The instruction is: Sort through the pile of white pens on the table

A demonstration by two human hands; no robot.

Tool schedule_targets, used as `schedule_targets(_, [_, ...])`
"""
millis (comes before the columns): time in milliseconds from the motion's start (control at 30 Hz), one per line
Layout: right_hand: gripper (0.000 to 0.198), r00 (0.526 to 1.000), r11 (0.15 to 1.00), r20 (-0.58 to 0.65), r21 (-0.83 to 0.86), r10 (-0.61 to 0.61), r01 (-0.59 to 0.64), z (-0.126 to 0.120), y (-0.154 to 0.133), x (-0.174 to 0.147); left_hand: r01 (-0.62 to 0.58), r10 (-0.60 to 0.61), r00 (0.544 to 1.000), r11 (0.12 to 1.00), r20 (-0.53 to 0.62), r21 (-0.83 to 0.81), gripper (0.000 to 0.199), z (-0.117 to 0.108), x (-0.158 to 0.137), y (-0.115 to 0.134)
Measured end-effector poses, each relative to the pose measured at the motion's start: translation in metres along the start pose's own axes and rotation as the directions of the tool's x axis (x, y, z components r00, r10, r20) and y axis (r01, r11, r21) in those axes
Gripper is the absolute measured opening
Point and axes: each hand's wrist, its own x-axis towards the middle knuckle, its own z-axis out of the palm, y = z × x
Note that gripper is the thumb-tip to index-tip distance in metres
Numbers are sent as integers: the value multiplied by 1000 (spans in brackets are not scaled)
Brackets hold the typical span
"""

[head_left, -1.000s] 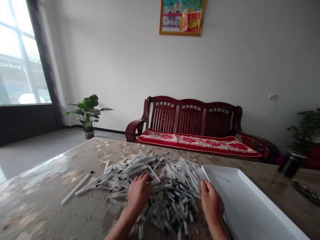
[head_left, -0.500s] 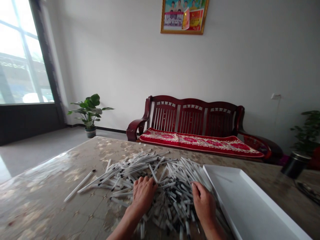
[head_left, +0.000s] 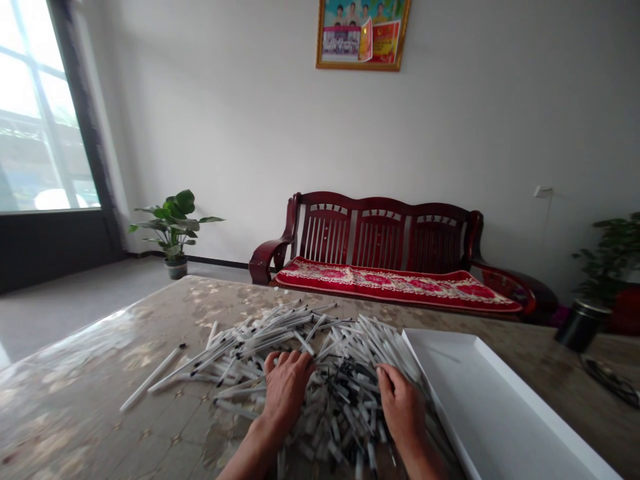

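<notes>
A heap of pen parts lies before me: white pen barrels (head_left: pixel 370 340), several with dark tips, and short clear-and-black pieces that look like pen caps (head_left: pixel 353 413). My left hand (head_left: pixel 289 387) rests on the heap's near left side, its fingers curled down among the parts; what lies under the fingertips is hidden. At the right of the short pieces is my right hand (head_left: pixel 404 407), closed with the thumb on top. Anything inside it is too small or hidden to name. One white pen (head_left: pixel 151 377) lies apart at the left.
A shallow white tray (head_left: pixel 493 400) stands right of the heap on the patterned table (head_left: pixel 95 393). Farther right are a dark pot (head_left: pixel 583 325) with a plant and a black cable (head_left: pixel 607 380). Behind the table is a wooden bench (head_left: pixel 380 233) with a red cover.
The whole view has shifted slightly, so things appear a little farther left. Both hands stay at nearly the same places on the heap, with the left fingers a little more spread.
</notes>
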Motion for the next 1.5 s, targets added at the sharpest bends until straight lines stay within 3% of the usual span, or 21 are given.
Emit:
schedule_targets(133, [41,999,995,-10,84,47,-46,2,-7,-1,-14,9,997,998,-70,-66,20,1,1,0])
schedule_targets(300, [45,989,963,108,240,96,-120,-3,-20,-1,-21,-11,992,968,-124,-248,19,10,0,-1])
schedule_targets(467, [47,961,912,254,359,110,-199,-7,-28,-3,-150,103,982,933,-157,-328,16,15,-5,4])
schedule_targets(567, [46,965,909,230,363,126,-206,-7,-33,-4,-202,148,973,915,-175,-349,15,17,-8,9])
schedule_targets(800, [42,985,924,127,350,115,-153,-5,-41,-3,-212,170,974,922,-152,-324,10,12,-10,12])
schedule_targets(1133, [31,989,870,67,471,130,-146,-8,-45,-2,-16,18,1000,965,3,-260,20,13,-8,13])
schedule_targets(1333, [39,950,817,203,487,237,-308,-6,-43,-4,-79,69,996,967,-47,-243,20,13,-9,11])
schedule_targets(1500, [34,965,847,193,469,180,-251,-8,-42,-3,-137,126,990,971,-68,-194,19,11,-10,12])
